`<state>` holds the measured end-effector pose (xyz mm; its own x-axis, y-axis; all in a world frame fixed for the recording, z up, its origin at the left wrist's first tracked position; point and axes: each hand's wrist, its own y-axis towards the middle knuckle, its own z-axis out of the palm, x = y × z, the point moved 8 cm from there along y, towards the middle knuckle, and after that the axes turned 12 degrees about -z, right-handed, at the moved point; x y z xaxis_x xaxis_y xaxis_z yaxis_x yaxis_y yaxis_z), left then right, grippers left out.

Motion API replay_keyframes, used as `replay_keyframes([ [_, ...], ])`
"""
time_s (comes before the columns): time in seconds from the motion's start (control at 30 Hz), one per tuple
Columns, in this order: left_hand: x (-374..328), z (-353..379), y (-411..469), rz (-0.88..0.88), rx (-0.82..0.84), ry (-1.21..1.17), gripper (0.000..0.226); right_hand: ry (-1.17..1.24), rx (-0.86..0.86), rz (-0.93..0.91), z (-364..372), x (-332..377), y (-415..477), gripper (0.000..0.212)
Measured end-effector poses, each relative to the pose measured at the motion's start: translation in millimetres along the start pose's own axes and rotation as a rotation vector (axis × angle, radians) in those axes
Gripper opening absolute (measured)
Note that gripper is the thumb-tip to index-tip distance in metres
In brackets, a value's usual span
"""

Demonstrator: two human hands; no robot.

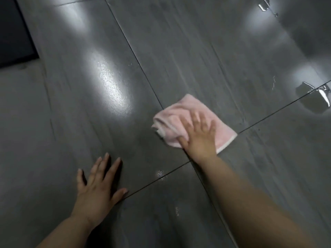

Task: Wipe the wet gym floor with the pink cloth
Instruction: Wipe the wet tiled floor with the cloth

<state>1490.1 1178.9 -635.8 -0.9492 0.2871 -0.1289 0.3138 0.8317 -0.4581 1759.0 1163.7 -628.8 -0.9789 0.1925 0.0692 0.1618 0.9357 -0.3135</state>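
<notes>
wiping underway | my right hand (198,135) flat, fingers spread, pressing cloth (182,120) | left hand (97,187) flat on floor (179,51) | puddle (317,102) far right left

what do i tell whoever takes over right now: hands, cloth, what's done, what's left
Left hand: flat on the floor, fingers spread, holding nothing.
Right hand: flat on the pink cloth, fingers straight, pressing it down.
Pink cloth: bunched, lying over a tile seam.
Done: cannot tell how much is already wiped.
Left: a puddle to the right of the cloth, another wet patch at the top right, and small droplets by the seam between the hands.
</notes>
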Motion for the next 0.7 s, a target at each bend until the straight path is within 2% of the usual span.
replay_keyframes([
  [0.1,20,-22,9,-0.118,-0.069,-0.128,0.089,0.218,-0.027,0.414,0,-68,-48,0.076],
  [0.17,36,-30,15,-0.230,-0.117,-0.228,0.102,0.234,-0.099,0.509,10,-57,-73,0.077],
  [0.23,39,-30,19,-0.273,-0.106,-0.249,0.105,0.157,-0.167,0.369,19,-9,-70,0.068],
  [0.33,37,-25,22,-0.263,-0.072,-0.221,0.104,0.058,-0.164,-0.050,17,61,-30,0.061],
  [0.4,38,-25,22,-0.255,-0.045,-0.215,0.104,-0.040,-0.148,-0.293,3,71,3,0.065],
  [0.43,39,-24,22,-0.250,-0.034,-0.221,0.104,-0.053,-0.117,-0.309,-4,61,18,0.071],
  [0.47,40,-24,23,-0.247,-0.034,-0.228,0.105,-0.013,-0.050,-0.246,-10,45,32,0.076],
  [0.53,40,-24,24,-0.242,-0.035,-0.227,0.105,0.116,0.004,0.064,-17,6,45,0.069],
  [0.6,39,-25,24,-0.239,-0.036,-0.229,0.105,0.238,-0.034,0.312,-20,-10,38,0.060],
  [0.67,39,-26,24,-0.245,-0.026,-0.230,0.104,0.247,-0.064,0.297,-12,14,26,0.060],
  [0.7,39,-26,23,-0.246,-0.023,-0.231,0.102,0.185,-0.088,0.189,-8,33,20,0.065],
])
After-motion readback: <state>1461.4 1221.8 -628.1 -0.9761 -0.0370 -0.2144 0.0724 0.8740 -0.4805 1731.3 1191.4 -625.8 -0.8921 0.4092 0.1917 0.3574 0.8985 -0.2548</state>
